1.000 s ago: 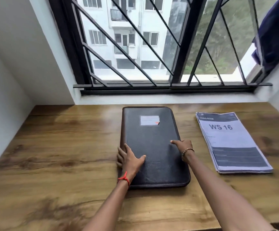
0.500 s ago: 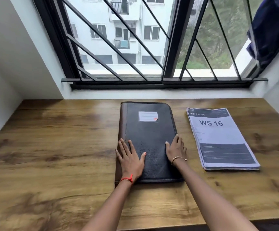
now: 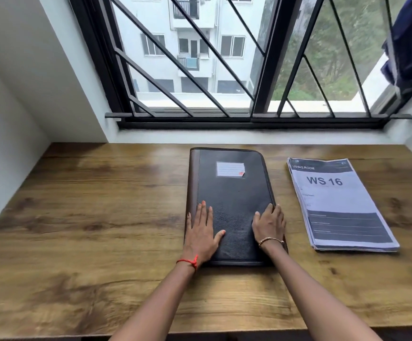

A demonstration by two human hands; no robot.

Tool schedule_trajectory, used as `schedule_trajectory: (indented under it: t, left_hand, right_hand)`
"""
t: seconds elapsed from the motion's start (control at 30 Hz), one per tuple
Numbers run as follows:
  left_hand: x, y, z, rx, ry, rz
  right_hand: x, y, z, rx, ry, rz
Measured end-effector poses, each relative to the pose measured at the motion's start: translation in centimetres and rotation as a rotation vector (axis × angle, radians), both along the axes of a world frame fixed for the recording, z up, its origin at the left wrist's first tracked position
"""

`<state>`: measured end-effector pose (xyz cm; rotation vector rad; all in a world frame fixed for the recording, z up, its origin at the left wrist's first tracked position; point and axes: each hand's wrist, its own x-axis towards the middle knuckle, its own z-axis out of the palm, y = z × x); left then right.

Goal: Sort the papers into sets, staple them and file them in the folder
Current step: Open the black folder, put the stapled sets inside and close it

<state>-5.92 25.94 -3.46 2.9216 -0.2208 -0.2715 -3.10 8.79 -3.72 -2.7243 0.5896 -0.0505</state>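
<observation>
- Closed black zip folder (image 3: 232,193) flat at desk (image 3: 89,217) centre, label (image 3: 230,169) on far half.
- Left hand (image 3: 201,233) flat on near-left cover, fingers extended, grasping nothing.
- Right hand (image 3: 270,223) on near-right edge, fingers loose.
- Paper stack (image 3: 335,203) headed "WS 16" right of folder, apart.

Soft, even daylight enters through the barred window (image 3: 237,57) ahead, leaving the scene bright, with a pale sheen on the far part of the wooden counter (image 3: 101,217) and only faint shadows under the forearms. The wide lens bends the walls and window frame outward toward the edges. Focus is slightly soft overall, with smearing on the dark cloth (image 3: 411,45) at upper right and along the near counter edge.
</observation>
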Motion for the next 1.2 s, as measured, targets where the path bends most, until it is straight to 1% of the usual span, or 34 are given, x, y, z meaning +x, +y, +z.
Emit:
schedule_trajectory:
  t: [0.13,0.3,0.43,0.67,1.0,1.2]
  left_hand:
    - [0.2,1.5,0.1,-0.050,0.008,-0.064]
    - [1.0,2.8,0.2,-0.072,0.018,-0.102]
    - [2.9,3.2,0.6,-0.086,0.011,-0.072]
    - [7.7,2.7,1.4,-0.118,-0.047,-0.034]
    - [13.1,1.9,1.7,-0.141,-0.039,0.042]
    - [16.2,1.5,1.3,-0.148,-0.030,0.082]
  right_hand:
    - [1.5,1.0,0.6,-0.034,-0.014,0.039]
    - [3.5,2.5,2.0,0.008,-0.049,0.156]
    - [5.1,3.2,3.1,0.060,-0.052,0.217]
    - [10.1,2.8,4.3,0.155,-0.021,0.353]
    - [16.9,3.8,5.3,0.195,0.015,0.569]
    - [21.6,6.0,5.5,0.253,0.025,0.636]
